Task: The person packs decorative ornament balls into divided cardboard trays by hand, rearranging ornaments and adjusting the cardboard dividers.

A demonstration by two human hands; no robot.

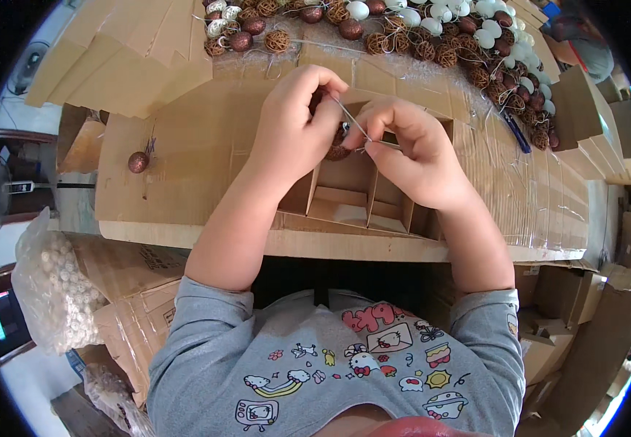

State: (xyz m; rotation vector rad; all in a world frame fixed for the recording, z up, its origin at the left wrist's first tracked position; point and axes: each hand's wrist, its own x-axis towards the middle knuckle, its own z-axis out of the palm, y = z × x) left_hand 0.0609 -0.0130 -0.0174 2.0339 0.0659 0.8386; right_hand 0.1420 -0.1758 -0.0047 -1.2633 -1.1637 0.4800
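My left hand (302, 116) is closed, pinching one end of a thin pale cord (347, 115) between thumb and fingertips. My right hand (414, 153) grips the same cord lower down, so a short stretch runs taut between the two hands. A brown ball (337, 151) shows partly behind the fingers; whether it is tied to the cord I cannot tell. Under both hands lies an open cardboard box (341, 176) with dividers, partly covered by my hands and forearms. What its far compartments hold is hidden.
Strings of brown glitter, woven and white balls (432, 36) cover the table's far side. A single brown ball (139, 162) lies at left. A dark blue knife-like tool (518, 134) rests at right. Cardboard stacks (130, 54) stand far left; a clear bag of pale balls (64, 288) sits beside the table.
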